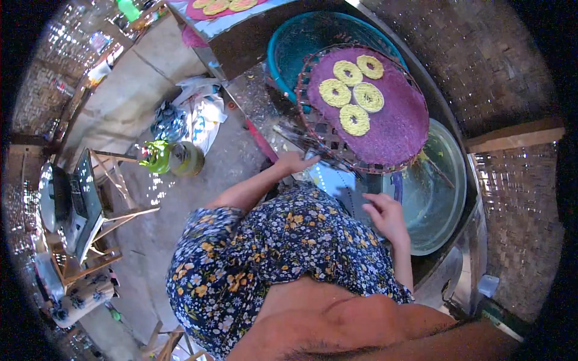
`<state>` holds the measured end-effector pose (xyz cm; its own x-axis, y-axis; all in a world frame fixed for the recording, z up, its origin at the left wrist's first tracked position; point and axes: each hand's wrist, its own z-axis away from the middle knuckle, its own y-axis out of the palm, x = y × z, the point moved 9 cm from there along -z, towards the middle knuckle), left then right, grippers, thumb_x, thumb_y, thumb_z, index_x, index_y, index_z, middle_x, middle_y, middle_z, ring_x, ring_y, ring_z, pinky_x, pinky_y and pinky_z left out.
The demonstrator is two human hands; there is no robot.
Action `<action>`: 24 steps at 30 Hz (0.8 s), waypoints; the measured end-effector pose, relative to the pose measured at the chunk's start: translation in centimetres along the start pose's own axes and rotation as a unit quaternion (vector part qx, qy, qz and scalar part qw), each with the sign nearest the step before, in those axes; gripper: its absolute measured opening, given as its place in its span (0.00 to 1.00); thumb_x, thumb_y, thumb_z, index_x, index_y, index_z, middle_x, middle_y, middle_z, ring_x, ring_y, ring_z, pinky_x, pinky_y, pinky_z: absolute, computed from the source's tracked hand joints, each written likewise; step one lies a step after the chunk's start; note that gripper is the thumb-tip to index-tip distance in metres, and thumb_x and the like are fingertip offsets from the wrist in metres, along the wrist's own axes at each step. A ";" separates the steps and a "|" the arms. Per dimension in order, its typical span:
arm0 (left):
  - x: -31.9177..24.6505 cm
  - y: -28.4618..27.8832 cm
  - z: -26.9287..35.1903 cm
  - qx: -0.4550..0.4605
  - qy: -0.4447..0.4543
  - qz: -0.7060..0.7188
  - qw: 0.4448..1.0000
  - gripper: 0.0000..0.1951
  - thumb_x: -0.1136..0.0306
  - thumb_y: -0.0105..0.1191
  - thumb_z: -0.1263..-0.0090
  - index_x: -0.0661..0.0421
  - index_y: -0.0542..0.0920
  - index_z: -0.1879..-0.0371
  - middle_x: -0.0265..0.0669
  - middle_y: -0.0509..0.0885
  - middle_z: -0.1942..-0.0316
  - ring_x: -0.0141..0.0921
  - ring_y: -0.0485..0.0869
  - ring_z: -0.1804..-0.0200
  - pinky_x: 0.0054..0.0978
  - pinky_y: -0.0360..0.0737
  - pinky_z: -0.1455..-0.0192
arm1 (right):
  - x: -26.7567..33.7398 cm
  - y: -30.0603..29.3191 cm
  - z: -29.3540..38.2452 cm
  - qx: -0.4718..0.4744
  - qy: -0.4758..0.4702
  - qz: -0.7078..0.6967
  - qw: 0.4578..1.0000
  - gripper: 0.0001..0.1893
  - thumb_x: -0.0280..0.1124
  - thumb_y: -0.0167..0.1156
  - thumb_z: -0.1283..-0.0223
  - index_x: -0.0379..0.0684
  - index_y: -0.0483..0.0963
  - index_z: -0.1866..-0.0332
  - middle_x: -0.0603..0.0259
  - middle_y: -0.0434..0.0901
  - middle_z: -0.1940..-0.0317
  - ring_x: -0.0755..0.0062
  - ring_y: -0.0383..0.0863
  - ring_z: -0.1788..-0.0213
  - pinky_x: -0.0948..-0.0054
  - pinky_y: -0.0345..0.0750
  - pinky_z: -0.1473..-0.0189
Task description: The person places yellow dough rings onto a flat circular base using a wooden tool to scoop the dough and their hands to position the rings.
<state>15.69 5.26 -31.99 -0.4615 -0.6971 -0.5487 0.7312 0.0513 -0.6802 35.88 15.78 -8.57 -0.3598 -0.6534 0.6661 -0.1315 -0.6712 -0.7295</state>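
My left hand (294,162) is at the near left edge of a rimmed openwork tray (332,131); some of its fingers are hidden, so a grip cannot be made out. Nearer the basin, my right hand (387,217) hovers with thumb and forefinger apart and nothing between them. A purple mat (399,131) lies on the tray. On it sit several pale yellow rings (335,92) of noodle-like strands. One more yellow piece sits inside a round white-rimmed mould (369,97). Between my hands lies a light blue surface (332,178) with a row of dots.
A teal tub (275,58) stands behind the tray. To the right is a translucent basin (435,216) with a stick (435,169) and yellow residue. More rings (216,6) lie at the top. Left on the floor are a green gas cylinder (185,159) and plastic bags (207,113); farther left, a wooden-legged stand (110,207).
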 end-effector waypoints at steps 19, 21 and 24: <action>0.8 -11.9 11.4 -0.125 0.073 0.451 0.881 0.23 0.67 0.61 0.56 0.59 0.75 0.57 0.37 0.79 0.61 0.32 0.77 0.58 0.27 0.73 0.56 | 5.6 -3.8 -2.6 -0.057 -0.128 -0.029 0.990 0.15 0.30 0.58 0.52 0.39 0.73 0.57 0.57 0.75 0.71 0.65 0.75 0.69 0.74 0.71 0.65; -2.1 -15.8 11.8 -0.283 0.132 0.334 0.889 0.18 0.69 0.58 0.55 0.59 0.78 0.62 0.39 0.81 0.64 0.33 0.79 0.62 0.26 0.75 0.59 | 7.3 -4.9 -4.1 -0.062 -0.170 -0.023 0.983 0.21 0.35 0.59 0.52 0.39 0.70 0.51 0.53 0.74 0.63 0.61 0.75 0.62 0.71 0.71 0.59; -11.7 -21.3 13.8 -0.404 0.219 0.089 0.884 0.18 0.65 0.60 0.59 0.58 0.78 0.67 0.42 0.81 0.71 0.38 0.80 0.67 0.29 0.75 0.64 | 11.1 -6.8 -7.3 -0.122 -0.272 0.053 0.953 0.33 0.43 0.58 0.52 0.34 0.60 0.43 0.46 0.67 0.52 0.51 0.68 0.48 0.66 0.65 0.47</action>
<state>12.39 2.45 -4.40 -0.6547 -0.2922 -0.6972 0.2956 0.7498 -0.5919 26.08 15.67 2.63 0.1403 -0.8423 0.5204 -0.3563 -0.5333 -0.7672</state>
